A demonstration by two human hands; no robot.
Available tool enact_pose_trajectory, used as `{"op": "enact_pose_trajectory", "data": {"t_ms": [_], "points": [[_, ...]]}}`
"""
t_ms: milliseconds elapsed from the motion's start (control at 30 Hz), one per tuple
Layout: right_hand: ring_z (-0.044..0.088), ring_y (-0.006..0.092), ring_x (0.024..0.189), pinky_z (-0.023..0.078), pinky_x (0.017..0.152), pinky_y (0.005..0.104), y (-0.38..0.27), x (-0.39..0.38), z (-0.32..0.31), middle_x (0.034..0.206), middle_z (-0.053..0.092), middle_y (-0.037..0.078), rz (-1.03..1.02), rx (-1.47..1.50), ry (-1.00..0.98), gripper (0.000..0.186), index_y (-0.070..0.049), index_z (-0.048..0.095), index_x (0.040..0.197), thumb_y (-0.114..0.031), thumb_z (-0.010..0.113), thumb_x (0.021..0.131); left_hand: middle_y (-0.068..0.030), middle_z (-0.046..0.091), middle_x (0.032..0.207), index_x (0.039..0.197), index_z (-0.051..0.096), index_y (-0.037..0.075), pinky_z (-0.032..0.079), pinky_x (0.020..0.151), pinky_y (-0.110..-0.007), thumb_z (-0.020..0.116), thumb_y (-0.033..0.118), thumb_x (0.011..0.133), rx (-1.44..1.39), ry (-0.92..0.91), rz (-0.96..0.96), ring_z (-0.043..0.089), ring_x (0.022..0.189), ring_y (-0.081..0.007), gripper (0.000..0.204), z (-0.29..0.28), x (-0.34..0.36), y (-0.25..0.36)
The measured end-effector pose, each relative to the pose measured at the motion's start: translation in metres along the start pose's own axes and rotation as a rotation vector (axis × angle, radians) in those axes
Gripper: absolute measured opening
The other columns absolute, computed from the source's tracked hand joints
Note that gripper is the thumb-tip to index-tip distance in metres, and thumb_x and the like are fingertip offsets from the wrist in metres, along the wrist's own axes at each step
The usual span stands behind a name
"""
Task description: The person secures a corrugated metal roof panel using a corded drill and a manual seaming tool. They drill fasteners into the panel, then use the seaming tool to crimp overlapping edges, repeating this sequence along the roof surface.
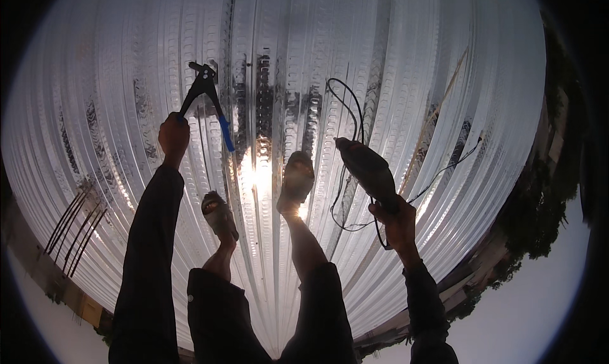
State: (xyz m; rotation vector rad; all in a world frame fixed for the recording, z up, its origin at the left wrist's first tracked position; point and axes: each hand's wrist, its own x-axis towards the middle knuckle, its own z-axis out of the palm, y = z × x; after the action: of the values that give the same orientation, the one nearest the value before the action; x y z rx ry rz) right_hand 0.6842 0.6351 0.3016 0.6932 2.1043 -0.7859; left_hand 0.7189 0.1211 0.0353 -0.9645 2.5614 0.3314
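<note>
My left hand (173, 135) is closed round one handle of a hand riveter (204, 81). Its dark head points away from me, and the other handle, with a blue grip (226, 134), stands spread apart and free. On the right, my right hand (398, 223) grips a dark corded power drill (368, 170) by its handle, the nose aimed forward and to the left. A black cord (363, 113) loops beside the drill. Both tools appear above ribbed, shiny metal sheeting (139, 27). Backlight leaves the finger details dark.
My sandalled feet (220, 213) are on the sheeting between the tools. A long thin strip (449, 85) lies along the ribs at right, near a stretch of dark cable (458, 163). Several thin rods (75, 227) show at the left edge. Trees (539, 221) stand beyond the right edge. Sun glare (257, 173) shines off the metal.
</note>
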Motion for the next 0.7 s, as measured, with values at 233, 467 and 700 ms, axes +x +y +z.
{"op": "enact_pose_trajectory", "data": {"t_ms": [233,467,700], "points": [[0.052,0.0076,0.061,0.041,0.058,0.0265,-0.015,-0.023,0.049,0.066,0.059,0.001,-0.112,0.121,0.006,0.021,0.003,0.069,0.09,-0.015,0.077,0.082,-0.0189,0.068,0.107,0.115,0.067,0.01,0.054,0.081,-0.051,0.06,0.021,0.089,-0.144,0.076,0.186,0.068,0.095,-0.0412,0.029,0.079,-0.077,-0.064],[0.049,0.0061,0.049,0.034,0.045,0.0239,-0.055,0.015,0.119,0.058,0.056,0.001,-0.364,0.221,0.016,0.021,0.004,0.072,0.092,-0.016,0.073,0.085,-0.0141,0.063,0.109,0.117,0.063,0.008,0.054,0.078,-0.044,0.08,0.026,0.083,-0.213,-0.055,0.316,0.067,0.094,-0.0339,0.041,0.103,-0.097,-0.113],[0.049,0.0074,0.047,0.035,0.045,0.0244,-0.121,0.088,0.161,0.059,0.056,0.002,-0.683,-0.05,0.014,0.033,0.005,0.071,0.087,-0.028,0.077,0.087,-0.0149,0.064,0.096,0.105,0.062,0.005,0.052,0.071,-0.044,0.082,0.04,0.081,-0.372,-0.053,0.348,0.066,0.087,-0.032,0.047,0.133,-0.084,-0.15]]}}
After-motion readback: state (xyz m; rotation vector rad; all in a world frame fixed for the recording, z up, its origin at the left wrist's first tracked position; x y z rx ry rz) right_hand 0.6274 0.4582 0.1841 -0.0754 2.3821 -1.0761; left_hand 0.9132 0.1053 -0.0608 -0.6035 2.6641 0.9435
